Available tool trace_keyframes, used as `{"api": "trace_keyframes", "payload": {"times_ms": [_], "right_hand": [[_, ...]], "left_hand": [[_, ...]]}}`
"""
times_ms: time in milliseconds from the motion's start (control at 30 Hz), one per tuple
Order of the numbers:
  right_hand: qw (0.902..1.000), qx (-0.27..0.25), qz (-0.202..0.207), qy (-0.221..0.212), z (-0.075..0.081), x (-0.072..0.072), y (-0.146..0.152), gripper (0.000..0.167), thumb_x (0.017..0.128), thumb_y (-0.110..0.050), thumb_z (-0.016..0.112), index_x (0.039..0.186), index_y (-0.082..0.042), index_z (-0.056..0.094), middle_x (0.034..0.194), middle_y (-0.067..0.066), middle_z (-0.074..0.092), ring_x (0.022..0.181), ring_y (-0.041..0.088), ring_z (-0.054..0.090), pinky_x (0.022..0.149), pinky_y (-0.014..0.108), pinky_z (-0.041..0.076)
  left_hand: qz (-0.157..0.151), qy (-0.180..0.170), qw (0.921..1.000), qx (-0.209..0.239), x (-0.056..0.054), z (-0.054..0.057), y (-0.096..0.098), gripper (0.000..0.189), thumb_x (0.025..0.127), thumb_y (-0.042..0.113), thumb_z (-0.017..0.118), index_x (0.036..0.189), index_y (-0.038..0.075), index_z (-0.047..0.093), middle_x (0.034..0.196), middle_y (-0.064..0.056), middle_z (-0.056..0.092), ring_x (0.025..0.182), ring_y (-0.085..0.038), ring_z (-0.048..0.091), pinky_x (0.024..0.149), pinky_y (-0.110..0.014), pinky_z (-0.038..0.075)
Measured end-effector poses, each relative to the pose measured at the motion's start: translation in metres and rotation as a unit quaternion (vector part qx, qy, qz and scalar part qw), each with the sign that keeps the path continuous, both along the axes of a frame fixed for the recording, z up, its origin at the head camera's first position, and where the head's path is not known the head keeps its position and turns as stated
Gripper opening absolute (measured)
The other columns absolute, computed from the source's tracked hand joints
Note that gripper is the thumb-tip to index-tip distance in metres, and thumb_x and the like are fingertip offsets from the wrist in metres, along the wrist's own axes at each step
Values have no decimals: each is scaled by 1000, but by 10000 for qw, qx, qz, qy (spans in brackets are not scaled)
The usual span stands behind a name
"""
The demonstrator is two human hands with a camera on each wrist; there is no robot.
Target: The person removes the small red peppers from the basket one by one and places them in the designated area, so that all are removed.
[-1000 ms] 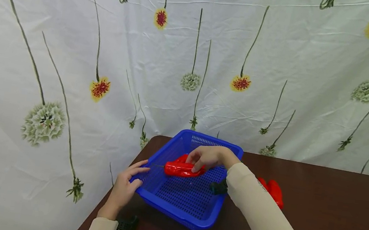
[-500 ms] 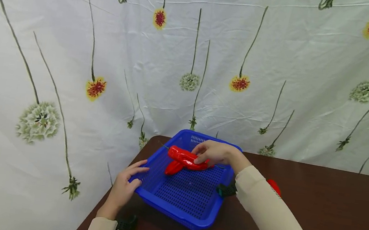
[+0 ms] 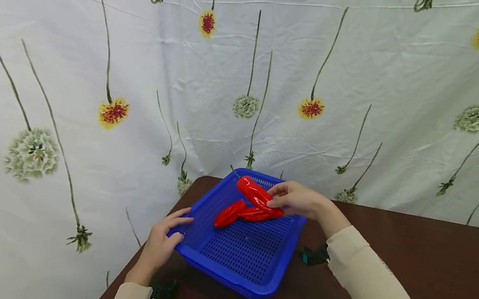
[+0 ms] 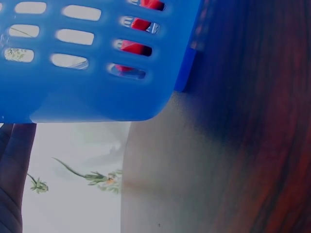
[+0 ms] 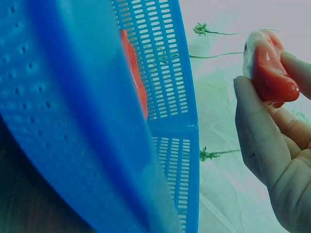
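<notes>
In the head view my right hand [image 3: 299, 200] pinches a shiny red chili pepper [image 3: 256, 192] between thumb and fingertips, over the back right part of the blue plastic basket [image 3: 242, 287]. Its green stem points up and to the left. Two more red peppers lie in the basket, one to the left [image 3: 230, 214] and one partly under the held pepper [image 3: 254, 215]. The right wrist view shows the held pepper [image 5: 269, 73] end-on, beyond the basket rim. My left hand [image 3: 160, 243] rests at the basket's left rim, fingers straight over the edge, thumb on the near side.
The basket stands at an angle on a dark brown table [image 3: 413, 263] near its left edge. A white cloth with printed flowers [image 3: 319, 53] hangs close behind. Dark wrist straps [image 3: 314, 255] sit on both forearms. The right sleeve [image 3: 382, 284] stretches across the table.
My right hand and its pepper have moved back and to the right, with the pepper's stem swinging upward. The red peppers on the table at right are now hidden behind the sleeve. The left hand stays.
</notes>
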State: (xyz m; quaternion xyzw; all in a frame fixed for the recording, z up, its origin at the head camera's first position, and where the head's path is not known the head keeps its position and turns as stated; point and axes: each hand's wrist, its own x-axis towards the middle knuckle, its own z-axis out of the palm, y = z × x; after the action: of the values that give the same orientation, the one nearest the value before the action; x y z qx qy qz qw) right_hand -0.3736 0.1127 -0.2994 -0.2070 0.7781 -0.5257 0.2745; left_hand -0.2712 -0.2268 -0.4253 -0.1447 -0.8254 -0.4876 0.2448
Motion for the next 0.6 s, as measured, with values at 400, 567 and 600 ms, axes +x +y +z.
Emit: {"api": "trace_keyframes", "payload": {"times_ms": [400, 567, 600], "right_hand": [[9979, -505, -393, 108, -6, 10, 37, 42, 97, -9, 59, 134, 10, 48, 103, 2, 67, 94, 15, 65, 99, 48, 51], [9966, -638, -513, 131, -10, 15, 46, 42, 98, -11, 58, 133, 10, 49, 105, 2, 67, 95, 15, 66, 94, 41, 55], [9962, -671, -532, 141, -11, 15, 48, 42, 98, -12, 58, 133, 10, 49, 105, 3, 66, 96, 15, 66, 94, 40, 55]], "left_hand": [[-15, -28, 10000, 85, 4, 0, 3, 42, 80, -11, 52, 116, -2, 72, 142, -15, 59, 137, -38, 50, 101, -6, 31], [21, -108, 9999, 79, 8, 1, 4, 42, 81, -11, 52, 117, -2, 71, 143, -15, 59, 138, -36, 49, 101, -6, 30], [32, -118, 9999, 76, 9, 1, 4, 42, 81, -11, 52, 117, -2, 71, 143, -14, 59, 138, -36, 49, 101, -6, 30]]}}
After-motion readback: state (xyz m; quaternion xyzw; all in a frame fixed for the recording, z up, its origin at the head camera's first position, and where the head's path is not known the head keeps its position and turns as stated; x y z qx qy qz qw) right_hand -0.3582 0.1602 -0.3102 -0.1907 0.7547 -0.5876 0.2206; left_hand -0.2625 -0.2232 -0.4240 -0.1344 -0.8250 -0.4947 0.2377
